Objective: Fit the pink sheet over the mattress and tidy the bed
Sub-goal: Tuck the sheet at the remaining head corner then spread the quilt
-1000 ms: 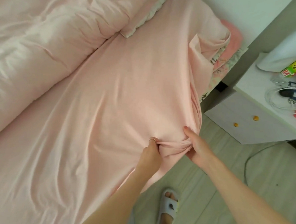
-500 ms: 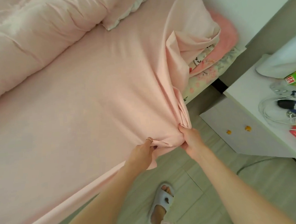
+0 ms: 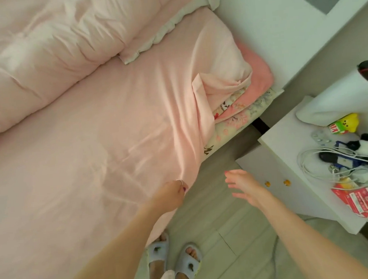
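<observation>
one pink sheet [image 3: 96,145] covers most of the frame, bunched at upper right with the floral mattress [image 3: 238,122] corner exposed. left hand [image 3: 171,195] pinches the sheet edge at center; right hand [image 3: 245,185] relaxed, fingers spread, over floor. nightstand [image 3: 288,145] right.

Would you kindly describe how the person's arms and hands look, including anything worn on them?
Both forearms are bare, with no sleeves in view. The left hand wears a thin silver-coloured ring on one finger, and a dark red painted nail shows beside it. The right hand shows no ring; its fingertips look pink, perhaps nail polish. No watch or bracelet is visible.
</observation>
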Available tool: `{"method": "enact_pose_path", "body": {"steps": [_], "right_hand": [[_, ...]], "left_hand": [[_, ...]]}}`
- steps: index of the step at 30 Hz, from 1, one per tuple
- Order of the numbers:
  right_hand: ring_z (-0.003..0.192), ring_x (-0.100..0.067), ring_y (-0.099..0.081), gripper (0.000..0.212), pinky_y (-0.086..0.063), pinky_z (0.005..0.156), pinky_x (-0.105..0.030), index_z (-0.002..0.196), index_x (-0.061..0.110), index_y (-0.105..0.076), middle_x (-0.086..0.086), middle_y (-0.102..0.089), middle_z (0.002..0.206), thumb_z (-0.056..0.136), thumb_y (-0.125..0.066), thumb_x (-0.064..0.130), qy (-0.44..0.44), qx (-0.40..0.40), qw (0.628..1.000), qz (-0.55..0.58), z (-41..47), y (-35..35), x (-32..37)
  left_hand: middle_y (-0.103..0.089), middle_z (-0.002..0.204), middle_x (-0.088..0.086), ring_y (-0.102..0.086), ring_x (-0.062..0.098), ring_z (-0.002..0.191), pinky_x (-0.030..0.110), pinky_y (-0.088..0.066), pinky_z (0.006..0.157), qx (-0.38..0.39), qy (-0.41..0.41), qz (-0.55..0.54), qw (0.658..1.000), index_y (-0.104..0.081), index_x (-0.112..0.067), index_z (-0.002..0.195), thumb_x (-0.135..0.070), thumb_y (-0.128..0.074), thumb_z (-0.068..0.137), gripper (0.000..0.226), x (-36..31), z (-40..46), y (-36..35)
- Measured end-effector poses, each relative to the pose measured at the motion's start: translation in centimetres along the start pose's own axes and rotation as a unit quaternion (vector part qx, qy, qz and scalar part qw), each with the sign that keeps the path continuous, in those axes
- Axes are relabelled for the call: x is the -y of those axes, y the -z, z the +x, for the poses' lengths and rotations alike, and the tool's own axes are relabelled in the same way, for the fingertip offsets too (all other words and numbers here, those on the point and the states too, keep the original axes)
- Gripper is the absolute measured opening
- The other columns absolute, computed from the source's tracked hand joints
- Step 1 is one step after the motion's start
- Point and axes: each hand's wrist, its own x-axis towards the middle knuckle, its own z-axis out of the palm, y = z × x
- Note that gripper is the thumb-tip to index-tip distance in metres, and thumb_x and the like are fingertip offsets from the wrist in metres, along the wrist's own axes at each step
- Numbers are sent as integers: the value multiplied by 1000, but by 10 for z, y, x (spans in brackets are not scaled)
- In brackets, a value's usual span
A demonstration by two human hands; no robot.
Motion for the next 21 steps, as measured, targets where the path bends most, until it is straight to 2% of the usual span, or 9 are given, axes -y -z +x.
{"method": "enact_pose_path", "body": {"steps": [2, 5, 9, 12, 14, 17, 19, 21], "right_hand": [[107, -19, -50, 38, -42, 99, -40, 130, 9, -46, -8, -56, 119, 97, -47, 28, 17, -3, 1000, -10, 0, 11, 23], [110, -19, -51, 38, -43, 101, -40, 131, 9, -46, -10, -57, 123, 98, -45, 29, 40, -9, 999, -20, 3, 30, 67], [107, -19, -51, 41, -45, 97, -37, 134, 11, -45, -6, -57, 116, 98, -45, 31, 56, -29, 998, -22, 17, 57, 121], [109, -20, -50, 32, -45, 93, -36, 123, 15, -51, -5, -57, 117, 97, -45, 32, 71, -49, 996, -30, 38, 83, 164], [111, -20, -51, 30, -45, 95, -38, 119, 15, -52, -3, -55, 114, 96, -45, 33, 77, -68, 994, -47, 59, 101, 192], [107, -19, -50, 38, -45, 97, -40, 119, 13, -51, 0, -53, 108, 90, -49, 38, 89, -88, 991, -54, 95, 119, 227], [99, -17, -44, 30, -43, 91, -37, 111, 17, -49, 5, -48, 97, 89, -51, 37, 102, -86, 990, -54, 108, 122, 241], [91, -15, -44, 21, -43, 87, -37, 104, 17, -49, 4, -47, 91, 93, -51, 34, 115, -81, 987, -80, 120, 120, 251]], "left_hand": [[-54, 131, 6, -49, 24, 122, 25, -36, 99, -50, -9, -15, 999, -56, -11, 122, -7, -29, 97, 37, -14, 10, 25], [-52, 131, 7, -47, 23, 122, 26, -35, 101, -117, -36, -22, 992, -55, -11, 122, -5, -36, 95, 34, -42, 29, 63], [-44, 137, 0, -38, 21, 129, 32, -37, 102, -221, -79, 25, 972, -52, -13, 126, -3, -40, 92, 38, -78, 65, 100], [-38, 144, 5, -29, 25, 137, 37, -31, 108, -283, -125, 82, 947, -49, -8, 130, -1, -41, 89, 42, -112, 105, 124], [-28, 150, 9, -18, 27, 143, 41, -23, 114, -294, -137, 121, 938, -42, -8, 137, -4, -43, 89, 47, -134, 133, 136], [-12, 155, 11, -5, 31, 145, 45, -6, 119, -249, -121, 200, 940, -25, -16, 145, -15, -49, 89, 61, -153, 174, 142], [-20, 152, 12, -12, 33, 143, 46, 1, 119, -215, -74, 255, 940, -28, -17, 144, -17, -52, 88, 60, -154, 194, 143], [-53, 128, 8, -42, 30, 127, 44, 6, 118, -211, -32, 288, 933, -48, -15, 127, -11, -46, 86, 41, -154, 206, 149]]}}
